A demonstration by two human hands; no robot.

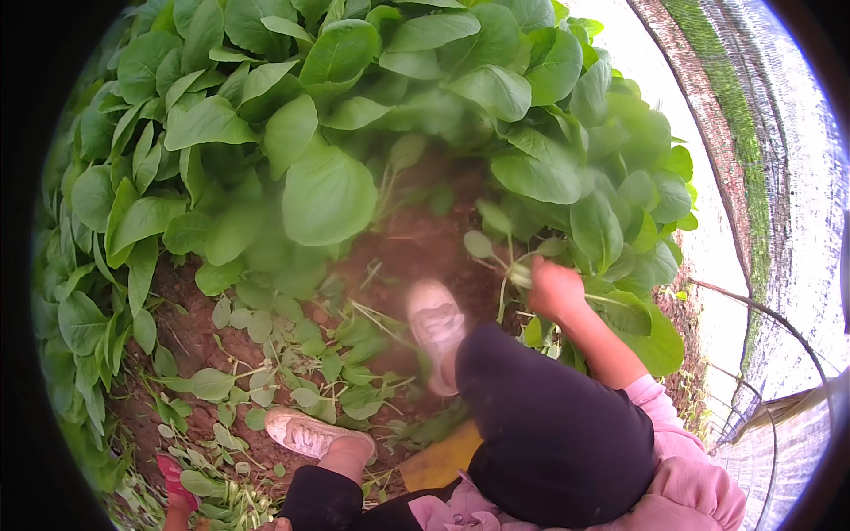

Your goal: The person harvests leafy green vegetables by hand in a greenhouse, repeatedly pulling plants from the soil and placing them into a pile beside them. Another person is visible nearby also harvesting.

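Observation:
My right hand (556, 289) is closed round the pale stem base of a leafy green plant (522, 273), beside my raised right knee. Small leaves stick out to the left of the fist, and larger leaves spread behind the wrist. Only fingertips of my left hand (277, 524) show at the bottom edge, by the dark trouser leg; whether they hold anything is hidden. In front of me stands a dense bed of broad-leaved greens (332, 192), partly blurred.
Loose leaves (358, 391) lie on brown soil round my two pale shoes. A yellow object (443, 458) is under my legs. At the lower left is another person's foot in a red shoe (174, 472). Curved rods (790, 325) and whitish netting (797, 199) stand at right.

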